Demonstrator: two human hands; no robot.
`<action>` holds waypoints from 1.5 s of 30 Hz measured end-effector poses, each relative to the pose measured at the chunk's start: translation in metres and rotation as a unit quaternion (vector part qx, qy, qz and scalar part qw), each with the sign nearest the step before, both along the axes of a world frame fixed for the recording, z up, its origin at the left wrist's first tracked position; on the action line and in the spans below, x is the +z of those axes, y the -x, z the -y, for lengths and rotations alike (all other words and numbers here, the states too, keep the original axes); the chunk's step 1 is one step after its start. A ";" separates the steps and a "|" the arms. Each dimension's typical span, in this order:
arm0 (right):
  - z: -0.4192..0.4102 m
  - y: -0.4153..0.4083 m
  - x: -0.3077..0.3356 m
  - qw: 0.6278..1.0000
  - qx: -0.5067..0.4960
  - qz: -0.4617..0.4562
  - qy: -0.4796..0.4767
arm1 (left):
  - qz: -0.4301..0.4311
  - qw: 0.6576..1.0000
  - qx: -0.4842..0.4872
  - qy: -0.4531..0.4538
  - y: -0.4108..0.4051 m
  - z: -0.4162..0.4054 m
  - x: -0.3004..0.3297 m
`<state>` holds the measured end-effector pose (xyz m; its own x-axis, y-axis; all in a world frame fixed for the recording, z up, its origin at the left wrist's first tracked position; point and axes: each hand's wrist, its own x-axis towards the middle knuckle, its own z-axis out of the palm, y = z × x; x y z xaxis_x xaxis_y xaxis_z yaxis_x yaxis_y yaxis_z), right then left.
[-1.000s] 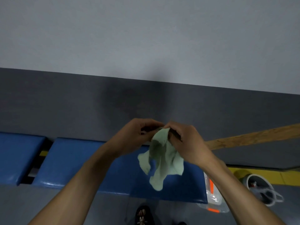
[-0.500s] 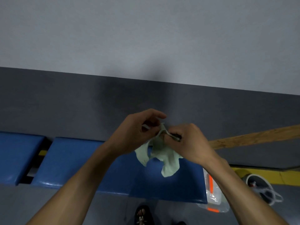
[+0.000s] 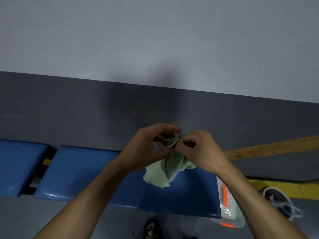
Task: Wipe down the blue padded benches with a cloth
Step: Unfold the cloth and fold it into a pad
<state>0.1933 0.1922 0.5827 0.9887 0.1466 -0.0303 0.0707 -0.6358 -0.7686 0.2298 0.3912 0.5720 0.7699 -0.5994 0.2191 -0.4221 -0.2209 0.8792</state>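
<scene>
A pale green cloth [image 3: 165, 171] hangs bunched in the air above a blue padded bench [image 3: 82, 171]. My left hand [image 3: 146, 147] and my right hand [image 3: 200, 149] both pinch its upper edge, fingertips almost touching. The cloth's lower folds dangle free and do not touch the pad. A second blue padded bench [image 3: 17, 163] lies at the far left, separated from the first by a narrow gap.
A grey and white wall [image 3: 155, 66] rises right behind the benches. A wooden bar [image 3: 272, 147] slants at the right. A clear plastic bag with orange marks [image 3: 226, 206] and a white bucket [image 3: 278, 199] sit on the floor to the right. My sandalled foot [image 3: 151, 228] shows below.
Both hands have gathered the cloth upward: it hung long a second ago and is now bunched short under the fingers. The hands have stayed close together.
</scene>
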 end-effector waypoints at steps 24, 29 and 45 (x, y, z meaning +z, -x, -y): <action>0.008 0.002 0.023 0.971 0.009 0.060 -0.231 | -0.106 0.994 0.016 0.009 0.014 0.003 -0.052; 0.026 0.009 0.025 0.953 -0.028 0.067 -0.295 | -0.144 0.986 0.071 0.049 0.020 0.007 -0.066; 0.069 0.034 0.005 0.935 -0.118 0.079 -0.326 | -0.062 0.997 0.018 -0.031 0.050 0.065 -0.096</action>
<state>0.1597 0.1229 0.5876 0.9805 -0.1396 0.1382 0.1326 -0.0488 -0.9900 0.1794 0.3267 0.4759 0.8097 -0.5807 0.0851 -0.3023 -0.2884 0.9085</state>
